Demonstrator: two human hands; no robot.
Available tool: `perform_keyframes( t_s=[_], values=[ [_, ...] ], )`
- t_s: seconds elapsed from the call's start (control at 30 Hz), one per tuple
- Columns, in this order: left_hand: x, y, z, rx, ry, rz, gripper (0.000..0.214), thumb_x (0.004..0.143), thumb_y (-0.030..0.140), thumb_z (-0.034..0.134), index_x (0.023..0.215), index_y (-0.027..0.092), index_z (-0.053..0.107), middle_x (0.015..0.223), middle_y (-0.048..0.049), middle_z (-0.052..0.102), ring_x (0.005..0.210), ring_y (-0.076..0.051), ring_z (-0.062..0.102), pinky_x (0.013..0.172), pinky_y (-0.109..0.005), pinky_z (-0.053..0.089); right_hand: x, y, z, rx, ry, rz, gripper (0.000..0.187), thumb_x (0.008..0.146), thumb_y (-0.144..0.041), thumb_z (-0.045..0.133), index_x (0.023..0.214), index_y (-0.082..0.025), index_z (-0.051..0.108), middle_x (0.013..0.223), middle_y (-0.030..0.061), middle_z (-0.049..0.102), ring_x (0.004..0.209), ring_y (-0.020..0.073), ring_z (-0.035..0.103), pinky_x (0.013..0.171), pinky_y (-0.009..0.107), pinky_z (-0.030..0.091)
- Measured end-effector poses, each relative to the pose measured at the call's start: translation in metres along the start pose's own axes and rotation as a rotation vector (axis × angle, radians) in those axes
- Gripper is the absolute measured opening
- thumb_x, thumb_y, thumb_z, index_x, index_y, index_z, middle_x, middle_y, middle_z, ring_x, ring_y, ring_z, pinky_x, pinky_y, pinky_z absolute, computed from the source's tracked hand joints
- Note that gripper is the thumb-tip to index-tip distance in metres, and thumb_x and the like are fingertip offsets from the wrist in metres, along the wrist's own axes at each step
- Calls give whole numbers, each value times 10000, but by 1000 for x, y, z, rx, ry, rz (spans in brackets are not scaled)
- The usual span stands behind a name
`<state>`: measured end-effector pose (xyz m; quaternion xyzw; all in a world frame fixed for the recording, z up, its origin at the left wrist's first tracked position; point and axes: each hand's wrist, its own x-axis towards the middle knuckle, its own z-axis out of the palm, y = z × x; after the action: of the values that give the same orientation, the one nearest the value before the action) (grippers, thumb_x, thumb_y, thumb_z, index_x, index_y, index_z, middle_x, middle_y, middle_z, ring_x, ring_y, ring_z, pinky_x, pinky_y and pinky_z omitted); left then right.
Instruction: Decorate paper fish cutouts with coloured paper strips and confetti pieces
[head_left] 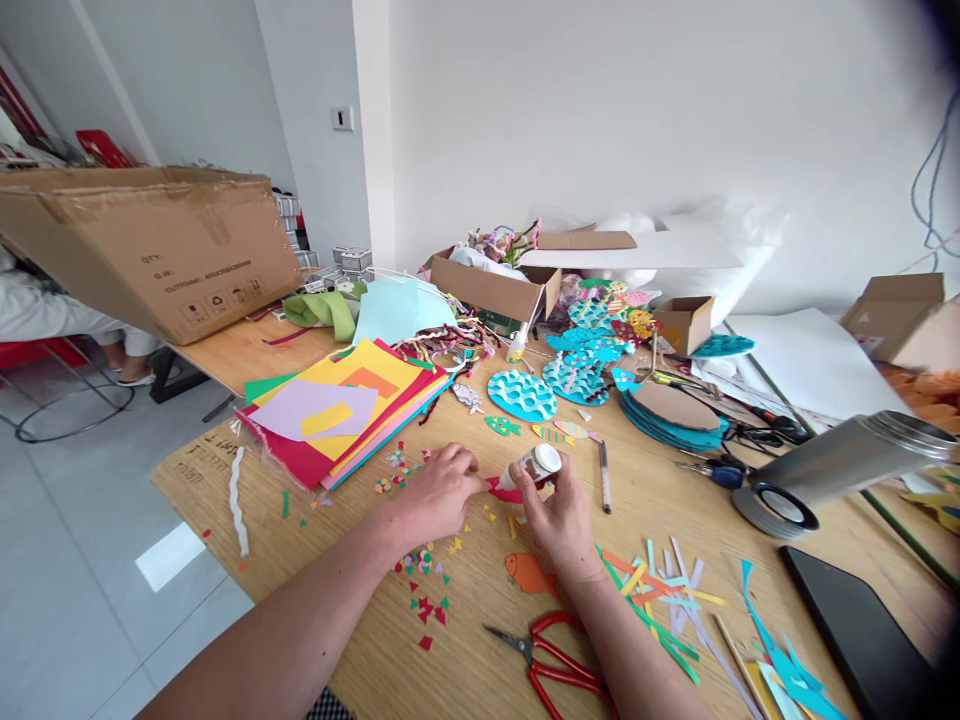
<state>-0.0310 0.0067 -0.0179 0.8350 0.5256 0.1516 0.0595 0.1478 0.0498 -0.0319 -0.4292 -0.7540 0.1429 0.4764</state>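
My right hand is wrapped round a small white glue bottle, tilted with its base up and its nozzle end low to the left. Beneath the nozzle lies a red paper cutout, partly hidden; it looks like a fish. The closed fingertips of my left hand grip its left edge. An orange paper fish lies just below my right hand. Small paper bits in several colours are scattered around my left hand. Red-handled scissors rest near my right forearm.
Coloured paper sheets are stacked at left. Behind are blue wavy discs, striped paper fish and another glue bottle. A pen, paper strips, a steel flask and a black phone lie at right.
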Motion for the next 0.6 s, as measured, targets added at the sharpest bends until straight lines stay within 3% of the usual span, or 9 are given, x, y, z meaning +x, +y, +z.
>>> perform_keyframes(
  t_s=[0.6],
  values=[
    [0, 0, 0, -5, 1, 2, 394, 774, 29, 500, 1078, 231, 650, 1038, -76, 556, 1066, -219, 434, 941, -354, 405, -1, 1, 2, -2, 4, 15, 184, 848, -367, 541, 814, -208, 456, 674, -19, 513, 560, 131, 490, 545, 263, 417]
  ],
)
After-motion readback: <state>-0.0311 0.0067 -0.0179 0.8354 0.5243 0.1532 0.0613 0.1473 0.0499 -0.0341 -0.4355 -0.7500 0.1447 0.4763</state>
